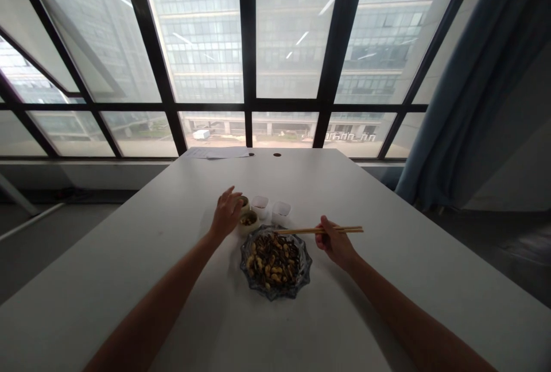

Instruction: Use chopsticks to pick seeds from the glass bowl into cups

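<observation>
A blue glass bowl point(275, 260) with a scalloped rim sits in the middle of the white table point(129, 257); it holds a mix of pale nuts and dark seeds. My right hand point(333, 243) is closed on a pair of wooden chopsticks point(321, 230) that lie level, tips pointing left over the bowl's far rim. My left hand point(227, 211) rests with curled fingers on two small tan cups point(248, 220) just beyond the bowl; whether it grips them is unclear. Two small white square cups point(271, 208) stand to the right of the tan ones.
Sheets of paper point(217, 152) lie at the table's far edge, near two round holes point(276, 155) in the top. Beyond is a large black-framed window. A blue curtain point(469, 102) hangs at the right. Floor shows on both sides of the table.
</observation>
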`<state>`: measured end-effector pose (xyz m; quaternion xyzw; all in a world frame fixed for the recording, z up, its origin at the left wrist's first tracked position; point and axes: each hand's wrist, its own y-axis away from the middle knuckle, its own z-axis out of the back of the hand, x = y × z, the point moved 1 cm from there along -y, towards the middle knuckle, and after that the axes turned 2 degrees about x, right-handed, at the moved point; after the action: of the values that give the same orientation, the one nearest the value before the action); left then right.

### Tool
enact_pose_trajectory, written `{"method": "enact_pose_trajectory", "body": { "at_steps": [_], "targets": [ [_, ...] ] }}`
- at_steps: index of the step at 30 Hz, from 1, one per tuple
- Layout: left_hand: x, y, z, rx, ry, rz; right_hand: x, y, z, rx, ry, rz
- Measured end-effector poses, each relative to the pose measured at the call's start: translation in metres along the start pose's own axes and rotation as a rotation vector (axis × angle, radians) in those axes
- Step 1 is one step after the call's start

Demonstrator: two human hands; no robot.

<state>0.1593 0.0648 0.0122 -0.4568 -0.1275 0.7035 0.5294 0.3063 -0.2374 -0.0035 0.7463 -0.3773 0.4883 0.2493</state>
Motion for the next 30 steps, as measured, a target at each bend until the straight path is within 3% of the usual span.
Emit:
{"method": "enact_pose_trajectory", "body": {
  "at_steps": [3, 6, 9, 14, 20, 30],
  "targets": [
    [-0.047, -0.008, -0.005, 0.253, -0.114, -0.142, -0.002, 0.001, 0.000, 0.069, 0.028, -0.058],
    [-0.082, -0.012, -0.018, 0.539, -0.239, -0.178, 0.000, 0.002, 0.000, 0.076, 0.029, -0.050],
    [-0.097, -0.016, -0.029, 0.646, -0.308, -0.180, 0.006, 0.002, 0.000, 0.051, 0.012, -0.005],
    [-0.103, -0.024, -0.030, 0.688, -0.320, -0.159, 0.015, -0.001, 0.006, -0.087, -0.070, 0.113],
    [-0.099, -0.020, -0.032, 0.641, -0.242, -0.184, 0.017, -0.004, 0.014, -0.297, -0.116, 0.264],
    [-0.086, -0.009, -0.037, 0.580, -0.182, -0.218, 0.018, 0.002, 0.009, -0.288, -0.031, 0.300]
  ]
}}
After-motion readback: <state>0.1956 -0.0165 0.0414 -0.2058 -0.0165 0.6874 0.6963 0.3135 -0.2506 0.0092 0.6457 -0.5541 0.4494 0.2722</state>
